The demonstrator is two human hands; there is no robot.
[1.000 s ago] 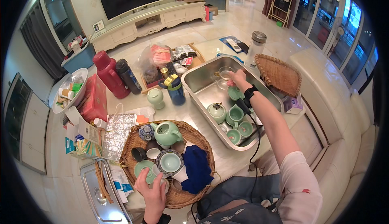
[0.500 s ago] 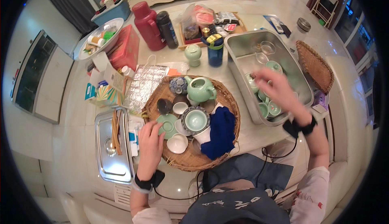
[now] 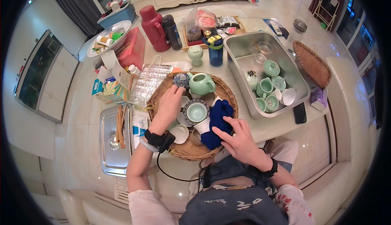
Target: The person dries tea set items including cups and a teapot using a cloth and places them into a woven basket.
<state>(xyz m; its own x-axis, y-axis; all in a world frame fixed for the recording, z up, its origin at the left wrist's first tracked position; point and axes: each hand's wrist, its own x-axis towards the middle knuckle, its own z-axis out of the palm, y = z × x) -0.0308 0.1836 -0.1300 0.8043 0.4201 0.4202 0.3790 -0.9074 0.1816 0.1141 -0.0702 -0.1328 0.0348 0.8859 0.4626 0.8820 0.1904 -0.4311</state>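
Note:
A round wicker basket [image 3: 228,88] holds tea ware in front of me. My left hand [image 3: 169,105] reaches over its left side, fingers stretched out, fingertips beside a blue-and-white patterned round piece [image 3: 181,80]; what lies under the palm is hidden. My right hand [image 3: 240,139] has its fingers apart, the tips at the edge of a crumpled dark blue cloth [image 3: 218,129]. Between the hands are a patterned bowl holding a pale green cup [image 3: 196,112] and a white cup [image 3: 179,134]. A celadon teapot [image 3: 202,84], lidless, sits at the basket's far side.
A deep steel tray [image 3: 240,82] at right holds green cups, a lidded pot and glass cups. Behind the basket stand a blue bottle [image 3: 215,54], a green jar [image 3: 196,55] and a red thermos [image 3: 154,29]. A steel lid [image 3: 110,160] with wooden tongs lies left.
My right hand has moved from over the steel tray to the blue cloth. My left hand has gone farther into the basket, toward the patterned piece.

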